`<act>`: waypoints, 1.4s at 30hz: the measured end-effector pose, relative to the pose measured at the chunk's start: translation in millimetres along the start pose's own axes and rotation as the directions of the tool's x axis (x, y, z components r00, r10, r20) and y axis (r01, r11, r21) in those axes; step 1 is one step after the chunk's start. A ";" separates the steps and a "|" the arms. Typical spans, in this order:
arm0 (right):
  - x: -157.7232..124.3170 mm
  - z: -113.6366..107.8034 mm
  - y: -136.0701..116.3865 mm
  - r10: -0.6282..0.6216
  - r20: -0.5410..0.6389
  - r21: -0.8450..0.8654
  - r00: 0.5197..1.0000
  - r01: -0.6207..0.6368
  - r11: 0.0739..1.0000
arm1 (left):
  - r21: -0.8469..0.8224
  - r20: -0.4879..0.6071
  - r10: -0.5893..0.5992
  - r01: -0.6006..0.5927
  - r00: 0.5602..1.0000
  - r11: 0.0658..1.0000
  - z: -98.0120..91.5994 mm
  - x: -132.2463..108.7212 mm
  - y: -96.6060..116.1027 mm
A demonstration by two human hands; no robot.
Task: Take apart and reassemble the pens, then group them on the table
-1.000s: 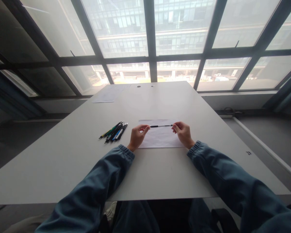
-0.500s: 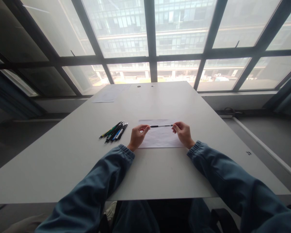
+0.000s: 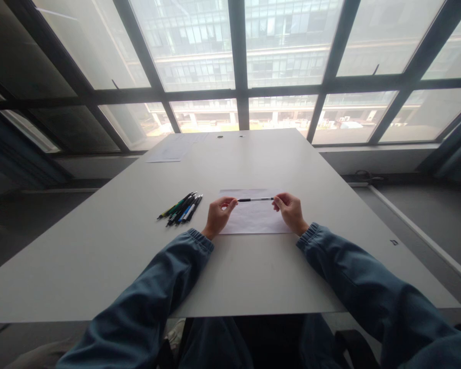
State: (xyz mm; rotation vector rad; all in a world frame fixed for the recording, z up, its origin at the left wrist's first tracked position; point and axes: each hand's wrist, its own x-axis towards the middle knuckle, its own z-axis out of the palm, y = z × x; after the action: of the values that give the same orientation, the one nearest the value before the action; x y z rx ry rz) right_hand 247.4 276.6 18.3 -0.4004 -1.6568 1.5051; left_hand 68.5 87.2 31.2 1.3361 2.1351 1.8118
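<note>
A pen [image 3: 255,199] with a dark grip section and a clear barrel is held level between my two hands, above a sheet of white paper [image 3: 253,221]. My left hand [image 3: 218,212] pinches its left end, by the dark grip. At the other end, the fingertips of my right hand [image 3: 290,208] are closed on the barrel's tip. Both hands hover over or beside the paper's side edges. Left of my left hand lies a loose pile of several pens [image 3: 181,209], mostly black, with some green, blue and white parts.
The white table [image 3: 100,256] stretches from my lap toward the windows. More papers [image 3: 169,149] lie at its far left. Two small round items [image 3: 220,137] sit near the far edge. A small dark mark [image 3: 394,242] shows at the right edge.
</note>
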 end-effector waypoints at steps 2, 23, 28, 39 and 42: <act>0.3 -0.1 0.2 -0.002 -0.002 -0.001 1.000 0.002 1.000 | -0.004 0.003 -0.004 0.004 1.000 1.000 -0.1 -0.1 0.2; 0.4 -0.4 -0.5 -0.009 0.002 -0.009 1.000 0.010 1.000 | -0.029 0.008 -0.024 0.024 1.000 0.999 -0.2 -0.4 5.6; 0.7 -0.3 0.2 -0.010 0.001 -0.008 1.000 0.010 1.000 | -0.025 0.010 -0.027 0.027 1.000 0.999 -0.2 -0.3 6.4; 0.7 -0.3 0.2 -0.006 0.001 -0.019 1.000 0.006 1.000 | -0.016 0.005 -0.021 0.021 1.000 1.000 -0.4 -0.5 8.3; 0.8 -0.2 0.3 -0.010 0.003 -0.015 1.000 0.010 1.000 | -0.018 0.004 -0.020 0.020 1.000 1.000 -0.4 -0.5 8.0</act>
State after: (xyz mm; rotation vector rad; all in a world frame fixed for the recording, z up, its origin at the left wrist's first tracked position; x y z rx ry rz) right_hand 247.0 277.3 18.3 -0.3981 -1.6709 1.4875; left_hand 73.2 86.1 37.6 1.3093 2.1173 1.8145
